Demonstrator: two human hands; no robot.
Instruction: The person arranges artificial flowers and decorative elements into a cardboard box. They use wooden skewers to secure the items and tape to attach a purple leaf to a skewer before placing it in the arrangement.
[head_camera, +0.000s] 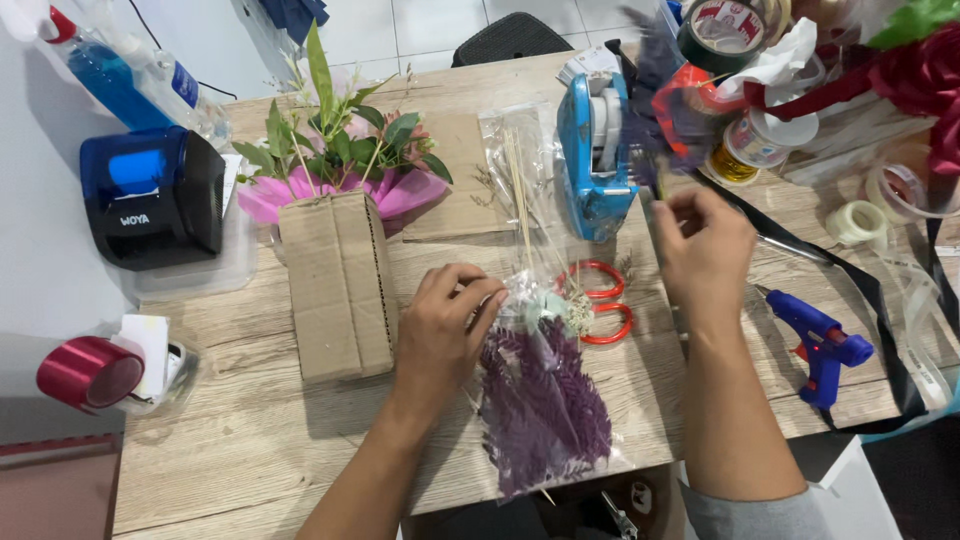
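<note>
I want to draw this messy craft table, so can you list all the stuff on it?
Clear plastic sleeve of purple dried fern: one, table centre.
Red-handled scissors: one, behind the sleeve.
Blue tape dispenser: one, rear centre.
Blue glue gun: one, right.
Brown cardboard box: one, left of centre.
Pink-wrapped green bouquet: one, behind the box.
Black and blue printer: one, far left.
Red ribbon roll: one, left edge.
Left hand: on the sleeve.
Right hand: raised by the dispenser.

Scissors (600, 300) half hidden beneath the clear bag of purple foliage (545, 400), only red handles showing. Right hand (703, 245) blurred, fingertips' hold unreadable. Red ribbon roll (88, 372) partly cut by the left edge.
</note>
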